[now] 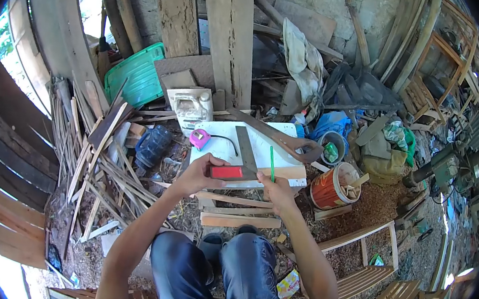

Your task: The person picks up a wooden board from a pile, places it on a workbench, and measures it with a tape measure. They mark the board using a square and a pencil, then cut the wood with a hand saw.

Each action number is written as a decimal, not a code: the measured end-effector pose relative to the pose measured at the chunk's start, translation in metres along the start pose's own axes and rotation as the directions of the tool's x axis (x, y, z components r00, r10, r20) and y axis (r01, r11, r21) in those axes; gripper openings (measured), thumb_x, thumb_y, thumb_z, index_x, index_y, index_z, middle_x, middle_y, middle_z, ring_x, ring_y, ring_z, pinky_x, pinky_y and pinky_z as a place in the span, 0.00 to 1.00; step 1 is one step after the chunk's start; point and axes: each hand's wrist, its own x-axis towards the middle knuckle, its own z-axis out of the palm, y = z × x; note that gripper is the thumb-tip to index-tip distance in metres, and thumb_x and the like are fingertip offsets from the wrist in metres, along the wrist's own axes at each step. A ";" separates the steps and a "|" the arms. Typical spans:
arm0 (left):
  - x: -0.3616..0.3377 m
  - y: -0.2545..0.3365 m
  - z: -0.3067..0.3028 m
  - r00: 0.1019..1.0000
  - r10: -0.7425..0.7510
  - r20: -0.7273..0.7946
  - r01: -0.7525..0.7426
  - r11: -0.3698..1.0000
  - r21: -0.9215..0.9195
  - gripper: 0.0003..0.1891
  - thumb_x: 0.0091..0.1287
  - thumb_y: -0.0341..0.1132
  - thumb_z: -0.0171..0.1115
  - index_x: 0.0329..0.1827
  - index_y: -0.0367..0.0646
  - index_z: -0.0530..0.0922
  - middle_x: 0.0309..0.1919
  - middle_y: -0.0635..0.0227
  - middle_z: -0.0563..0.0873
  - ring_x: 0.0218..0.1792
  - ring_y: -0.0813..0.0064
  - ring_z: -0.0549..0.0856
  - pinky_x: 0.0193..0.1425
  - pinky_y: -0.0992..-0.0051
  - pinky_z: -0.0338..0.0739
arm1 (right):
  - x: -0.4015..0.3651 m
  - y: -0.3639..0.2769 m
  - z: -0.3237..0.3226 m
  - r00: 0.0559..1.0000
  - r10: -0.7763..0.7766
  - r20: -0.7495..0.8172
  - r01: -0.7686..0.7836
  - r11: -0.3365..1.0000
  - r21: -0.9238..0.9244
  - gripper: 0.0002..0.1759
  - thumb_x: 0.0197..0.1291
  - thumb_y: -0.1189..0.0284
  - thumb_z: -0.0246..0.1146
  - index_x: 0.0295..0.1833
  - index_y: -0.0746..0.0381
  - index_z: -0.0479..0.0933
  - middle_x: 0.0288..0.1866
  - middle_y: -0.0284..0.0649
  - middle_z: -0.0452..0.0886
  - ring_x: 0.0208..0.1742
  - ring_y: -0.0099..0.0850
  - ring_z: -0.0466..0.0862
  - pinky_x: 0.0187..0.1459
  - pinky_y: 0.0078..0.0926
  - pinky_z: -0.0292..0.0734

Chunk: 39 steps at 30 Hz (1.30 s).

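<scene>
My left hand (201, 174) is closed around the red-faced handle of a try square (245, 147), whose dark metal blade points away from me. My right hand (277, 193) pinches at the square's corner and also has a green pencil (272, 163) upright between its fingers. Below both hands is a low white work surface (218, 129). On it lie a pink tape measure (199, 139) with a dark strap, and a handsaw (275, 134) across the back right. A pale wooden board (289, 173) sits partly hidden behind my right hand.
Wood strips (241, 222) lie by my feet. To the right stands an orange-and-white bucket (327, 191) holding wood scraps. A white jug (192, 109) and green crate (136, 76) are behind; a blue jug (153, 146) and piled sticks (86, 158) lie left.
</scene>
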 end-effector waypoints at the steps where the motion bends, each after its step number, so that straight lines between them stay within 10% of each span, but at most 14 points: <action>1: 0.001 -0.004 -0.002 0.998 0.033 0.056 -0.039 0.995 0.097 0.25 0.50 0.17 0.71 0.49 0.38 0.69 0.57 0.59 0.79 0.56 0.72 0.79 0.61 0.70 0.76 | -0.003 -0.001 0.002 0.987 -0.150 -0.050 0.142 0.979 -0.143 0.17 0.65 0.60 0.64 0.35 0.64 0.78 0.16 0.25 0.62 0.17 0.19 0.59 0.23 0.24 0.53; 3: 0.002 -0.008 -0.001 0.998 0.041 0.041 -0.047 0.987 0.157 0.26 0.50 0.19 0.72 0.51 0.39 0.71 0.57 0.58 0.78 0.56 0.70 0.79 0.63 0.69 0.74 | -0.003 0.002 0.000 0.951 -0.299 -0.079 0.265 0.919 -0.293 0.17 0.66 0.60 0.63 0.34 0.64 0.79 0.16 0.28 0.67 0.18 0.21 0.64 0.23 0.26 0.58; 5: 0.003 -0.007 0.002 0.998 0.053 0.033 -0.059 0.974 0.217 0.28 0.50 0.21 0.73 0.54 0.40 0.72 0.57 0.57 0.78 0.56 0.69 0.80 0.64 0.68 0.73 | 0.003 0.009 -0.013 0.937 -0.348 -0.022 0.259 0.737 -0.625 0.12 0.65 0.67 0.61 0.45 0.66 0.80 0.32 0.47 0.83 0.36 0.44 0.82 0.42 0.38 0.74; 7: -0.001 0.006 0.007 0.979 0.197 0.051 -0.155 0.555 0.817 0.31 0.47 0.25 0.74 0.58 0.43 0.72 0.53 0.57 0.79 0.55 0.64 0.80 0.64 0.66 0.73 | 0.000 0.011 -0.027 0.897 -0.413 -0.156 0.228 0.735 -0.638 0.11 0.66 0.69 0.59 0.45 0.65 0.80 0.32 0.50 0.83 0.38 0.47 0.82 0.43 0.38 0.74; 11: 0.001 -0.009 0.000 0.992 0.114 0.055 -0.118 0.681 0.723 0.32 0.47 0.32 0.73 0.59 0.46 0.73 0.51 0.64 0.79 0.58 0.61 0.76 0.65 0.59 0.66 | -0.003 0.013 -0.071 0.625 -0.698 -0.350 0.289 0.624 -0.726 0.09 0.66 0.72 0.57 0.42 0.66 0.78 0.29 0.53 0.81 0.38 0.51 0.84 0.41 0.41 0.75; 21: 0.027 -0.009 0.038 0.910 0.359 0.205 -0.338 0.361 0.869 0.34 0.48 0.42 0.78 0.59 0.46 0.73 0.52 0.60 0.77 0.53 0.57 0.78 0.61 0.58 0.68 | -0.012 0.004 -0.071 0.701 -0.596 -0.391 0.154 0.662 -0.734 0.13 0.58 0.66 0.69 0.39 0.64 0.80 0.19 0.43 0.73 0.22 0.35 0.73 0.29 0.34 0.69; 30: 0.030 -0.020 0.037 0.887 0.370 0.276 -0.451 0.563 0.693 0.19 0.51 0.35 0.76 0.44 0.39 0.83 0.47 0.60 0.79 0.50 0.58 0.80 0.56 0.64 0.77 | -0.006 0.014 -0.069 0.681 -0.557 -0.475 0.186 0.760 -0.623 0.19 0.51 0.67 0.75 0.45 0.64 0.77 0.23 0.36 0.72 0.24 0.29 0.71 0.29 0.31 0.69; 39: 0.026 -0.020 0.041 0.871 0.363 0.330 -0.488 0.564 0.666 0.21 0.51 0.36 0.76 0.47 0.38 0.83 0.47 0.59 0.80 0.50 0.60 0.80 0.53 0.66 0.79 | -0.009 0.014 -0.045 0.647 -0.697 -0.310 0.138 0.506 -0.851 0.30 0.48 0.59 0.76 0.53 0.62 0.75 0.36 0.48 0.82 0.39 0.49 0.83 0.38 0.42 0.75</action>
